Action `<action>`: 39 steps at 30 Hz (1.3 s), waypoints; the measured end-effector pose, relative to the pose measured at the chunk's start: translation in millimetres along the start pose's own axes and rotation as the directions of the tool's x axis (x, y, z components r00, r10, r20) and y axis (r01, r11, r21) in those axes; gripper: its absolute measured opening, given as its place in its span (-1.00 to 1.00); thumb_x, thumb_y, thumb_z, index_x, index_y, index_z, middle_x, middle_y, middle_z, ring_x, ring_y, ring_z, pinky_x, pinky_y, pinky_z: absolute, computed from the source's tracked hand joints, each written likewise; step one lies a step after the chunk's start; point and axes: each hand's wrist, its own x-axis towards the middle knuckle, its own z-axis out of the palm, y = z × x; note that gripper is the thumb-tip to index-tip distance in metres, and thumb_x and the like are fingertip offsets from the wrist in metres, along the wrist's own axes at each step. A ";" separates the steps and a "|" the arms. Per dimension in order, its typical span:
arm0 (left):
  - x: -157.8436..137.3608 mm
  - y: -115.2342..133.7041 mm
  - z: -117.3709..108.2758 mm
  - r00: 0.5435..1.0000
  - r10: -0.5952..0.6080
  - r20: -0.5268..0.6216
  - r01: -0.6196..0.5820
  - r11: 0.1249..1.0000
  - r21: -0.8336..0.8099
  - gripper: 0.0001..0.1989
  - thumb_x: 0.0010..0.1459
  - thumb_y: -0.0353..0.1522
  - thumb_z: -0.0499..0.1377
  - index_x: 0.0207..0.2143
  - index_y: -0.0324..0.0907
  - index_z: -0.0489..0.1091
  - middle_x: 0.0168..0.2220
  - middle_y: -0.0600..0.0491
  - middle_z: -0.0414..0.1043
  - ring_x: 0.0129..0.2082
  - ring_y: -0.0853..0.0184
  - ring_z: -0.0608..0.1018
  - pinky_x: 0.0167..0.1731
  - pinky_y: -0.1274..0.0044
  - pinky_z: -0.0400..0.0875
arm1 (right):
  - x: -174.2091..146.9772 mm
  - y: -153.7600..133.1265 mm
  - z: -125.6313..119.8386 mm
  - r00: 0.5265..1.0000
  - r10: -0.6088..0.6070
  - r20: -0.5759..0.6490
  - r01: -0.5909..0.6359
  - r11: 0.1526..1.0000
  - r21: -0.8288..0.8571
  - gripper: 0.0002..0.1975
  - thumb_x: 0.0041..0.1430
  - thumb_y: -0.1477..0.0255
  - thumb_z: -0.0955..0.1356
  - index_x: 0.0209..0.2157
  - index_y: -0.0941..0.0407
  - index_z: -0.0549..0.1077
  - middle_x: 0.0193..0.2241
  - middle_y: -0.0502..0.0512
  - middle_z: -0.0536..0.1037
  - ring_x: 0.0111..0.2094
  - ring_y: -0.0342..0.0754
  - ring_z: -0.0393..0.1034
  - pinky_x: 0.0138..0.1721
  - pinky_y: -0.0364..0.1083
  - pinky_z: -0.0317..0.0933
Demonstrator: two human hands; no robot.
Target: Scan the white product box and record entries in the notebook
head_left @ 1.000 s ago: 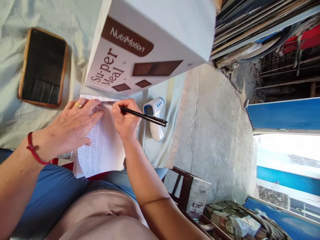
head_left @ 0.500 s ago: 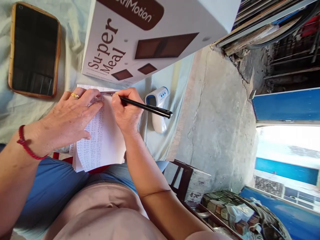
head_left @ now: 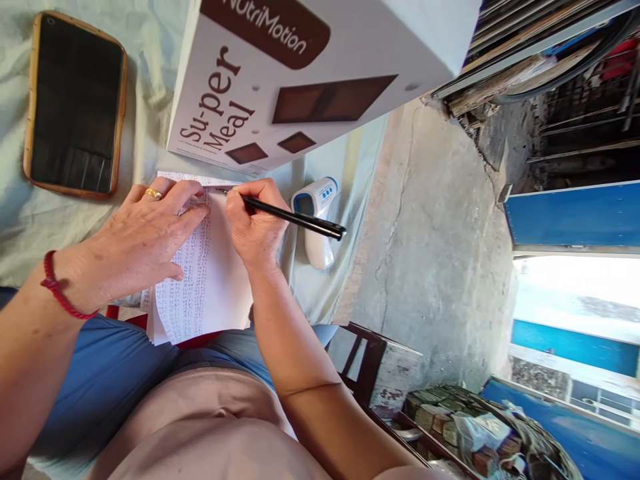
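Note:
My right hand [head_left: 257,223] grips a black pen [head_left: 305,219], its tip down near the top of a white sheet of paper [head_left: 225,267]. Columns of small handwriting fill the sheet's left part, while its right part is blank. More sheets lie underneath, and the stack's near end overhangs the table edge. My left hand [head_left: 145,233], with a gold ring and a red cord at the wrist, lies on the left side of the paper with its fingers spread. Just right of my right hand lies a white and blue infrared thermometer [head_left: 320,243].
A phone in a tan case [head_left: 75,107] lies at the left on the pale tablecloth [head_left: 155,73]. A large white carton [head_left: 350,47] stands beyond the paper. To the right are a concrete floor [head_left: 425,233], a dark wooden chair [head_left: 367,360] and stacked bricks [head_left: 440,420].
The view has shifted slightly, so the phone, carton and paper sit a little lower and further right. Both hands keep nearly the same place on the paper, and the pen remains in my right hand.

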 end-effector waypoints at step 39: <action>-2.1 3.5 -8.3 0.997 -0.039 0.062 0.032 0.992 0.122 -0.31 -0.03 -0.31 0.40 0.17 -0.15 0.31 0.28 -0.13 0.20 0.18 -0.03 0.35 0.06 0.26 0.36 | 0.9 -13.8 6.2 0.985 -0.091 -0.146 0.099 0.994 0.054 -0.87 0.24 0.39 0.30 -0.41 0.06 0.37 -0.53 -0.10 0.48 -0.51 -0.16 0.37 -0.41 -0.14 0.32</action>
